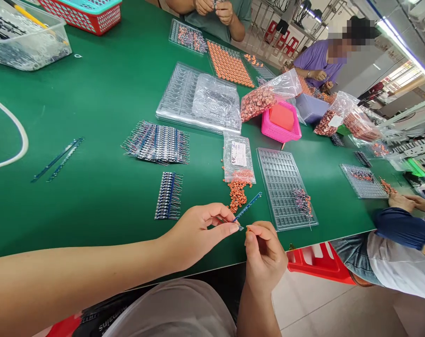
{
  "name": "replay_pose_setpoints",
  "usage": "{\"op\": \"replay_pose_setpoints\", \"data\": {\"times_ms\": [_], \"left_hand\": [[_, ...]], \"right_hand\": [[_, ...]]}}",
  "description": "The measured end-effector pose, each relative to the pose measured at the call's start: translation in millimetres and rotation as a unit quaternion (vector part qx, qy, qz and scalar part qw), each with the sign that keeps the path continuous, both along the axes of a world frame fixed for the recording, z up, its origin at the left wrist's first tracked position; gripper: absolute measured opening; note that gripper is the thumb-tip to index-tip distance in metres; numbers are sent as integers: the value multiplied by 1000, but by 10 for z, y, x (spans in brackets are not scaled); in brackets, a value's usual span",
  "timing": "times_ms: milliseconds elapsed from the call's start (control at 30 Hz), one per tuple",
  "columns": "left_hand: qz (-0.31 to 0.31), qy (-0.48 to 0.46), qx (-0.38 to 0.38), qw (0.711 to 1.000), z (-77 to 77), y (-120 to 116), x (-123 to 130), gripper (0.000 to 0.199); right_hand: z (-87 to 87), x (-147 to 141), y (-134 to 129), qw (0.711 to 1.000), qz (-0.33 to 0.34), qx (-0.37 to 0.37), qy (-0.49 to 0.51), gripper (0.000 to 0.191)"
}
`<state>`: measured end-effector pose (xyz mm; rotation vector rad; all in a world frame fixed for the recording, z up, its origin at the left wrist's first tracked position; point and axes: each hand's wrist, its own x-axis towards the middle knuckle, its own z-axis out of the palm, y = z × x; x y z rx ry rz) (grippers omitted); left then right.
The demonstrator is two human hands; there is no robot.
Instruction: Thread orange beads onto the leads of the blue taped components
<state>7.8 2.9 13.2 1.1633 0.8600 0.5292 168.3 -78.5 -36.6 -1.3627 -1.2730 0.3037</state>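
Observation:
My left hand (198, 229) is closed in a pinch on a thin blue circuit board strip (249, 206), which slants up to the right past the fingertips. Just right of it, my right hand (267, 257) pinches a tiny orange part (248, 229), mostly hidden by the fingers. The two sets of fingertips are close but apart. Behind them, small orange ring-like parts (237, 193) spill from a labelled plastic bag (238, 161). Left of these lie a row of small blue boards with wire leads (169, 195) and a larger pile of such boards (158, 142).
A clear compartment tray (277, 180) holding leaded parts with orange ends (302, 202) is at right. Farther back are stacked clear trays (177, 98) and a pink basket (280, 133). Two blue strips (57, 159) lie at left. Co-workers sit across and to the right.

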Motion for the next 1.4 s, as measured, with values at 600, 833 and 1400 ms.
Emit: {"op": "replay_pose_setpoints", "data": {"times_ms": [600, 833, 1400], "left_hand": [[1, 5, -13, 1000, 15, 21, 0, 19], [-2, 3, -12, 1000, 12, 12, 0, 18], [-22, 38, 11, 999, 33, 60, -5, 22]], "right_hand": [[-2, 21, -4, 995, 51, -26, 79, 21], [0, 20, 5, 996, 53, -17, 73, 21], [18, 84, 43, 991, 95, -44, 87, 14]]}}
